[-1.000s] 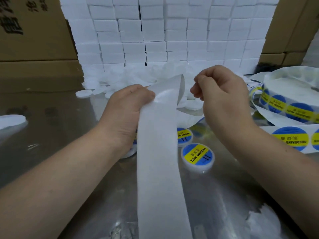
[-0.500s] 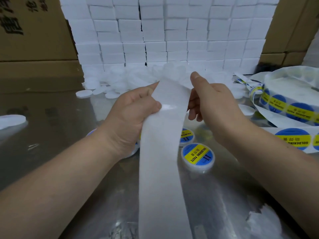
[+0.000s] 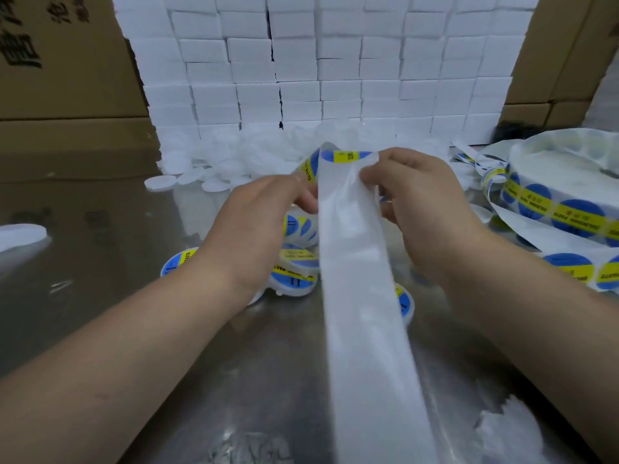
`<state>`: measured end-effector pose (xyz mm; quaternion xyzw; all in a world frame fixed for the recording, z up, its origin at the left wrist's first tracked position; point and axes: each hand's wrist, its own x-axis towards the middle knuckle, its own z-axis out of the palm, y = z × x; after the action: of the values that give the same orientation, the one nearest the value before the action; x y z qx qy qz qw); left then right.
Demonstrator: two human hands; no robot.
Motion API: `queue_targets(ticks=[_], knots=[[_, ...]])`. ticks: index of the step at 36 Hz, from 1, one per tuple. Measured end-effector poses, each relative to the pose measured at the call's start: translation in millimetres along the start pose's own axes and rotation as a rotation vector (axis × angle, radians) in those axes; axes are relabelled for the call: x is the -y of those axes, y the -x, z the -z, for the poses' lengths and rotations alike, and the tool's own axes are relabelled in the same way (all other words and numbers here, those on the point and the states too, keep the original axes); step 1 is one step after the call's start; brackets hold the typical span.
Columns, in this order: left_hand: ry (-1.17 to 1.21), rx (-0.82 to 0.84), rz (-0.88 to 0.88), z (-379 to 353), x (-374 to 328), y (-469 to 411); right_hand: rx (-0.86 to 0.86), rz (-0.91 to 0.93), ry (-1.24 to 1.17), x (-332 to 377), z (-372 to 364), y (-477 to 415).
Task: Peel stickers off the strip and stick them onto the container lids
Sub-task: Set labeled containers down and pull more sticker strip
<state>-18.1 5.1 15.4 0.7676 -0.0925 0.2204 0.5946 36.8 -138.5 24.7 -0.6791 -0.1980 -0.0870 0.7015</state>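
Note:
A long white backing strip (image 3: 355, 279) runs from the bottom of the view up between my hands. At its top bend a blue and yellow round sticker (image 3: 345, 156) shows, curling off the left edge. My right hand (image 3: 415, 202) pinches the strip's right edge near the top. My left hand (image 3: 258, 226) has its fingertips at the strip's left edge by the peeling sticker; the exact grip is hidden. Several labelled white lids (image 3: 294, 269) lie on the metal table under my hands. A heap of bare white lids (image 3: 234, 162) sits behind.
A roll of stickers (image 3: 562, 202) with loose strip lies at the right. A wall of white boxes (image 3: 318, 61) stands at the back, with cardboard cartons (image 3: 60, 61) on both sides. One bare lid (image 3: 20, 232) lies at the far left on the shiny metal table (image 3: 100, 229).
The strip has been pulled along so a blue and yellow sticker now shows at its top bend. Both hands have shifted slightly lower, and my left fingertips have moved to the sticker's edge.

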Motion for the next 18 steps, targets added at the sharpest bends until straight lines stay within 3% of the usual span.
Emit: queue_targets(ticks=[4, 13, 18], knots=[[-0.038, -0.128, 0.133, -0.3, 1.4, -5.8, 0.074, 0.031, 0.056, 1.1, -1.8, 4.9], [0.131, -0.085, 0.249, 2.3, 7.5, -12.6, 0.317, 0.084, 0.064, 2.6, -5.6, 12.4], [0.183, -0.133, 0.221, 5.0, 13.0, -13.7, 0.44, 0.132, 0.113, 2.0, -7.3, 15.0]])
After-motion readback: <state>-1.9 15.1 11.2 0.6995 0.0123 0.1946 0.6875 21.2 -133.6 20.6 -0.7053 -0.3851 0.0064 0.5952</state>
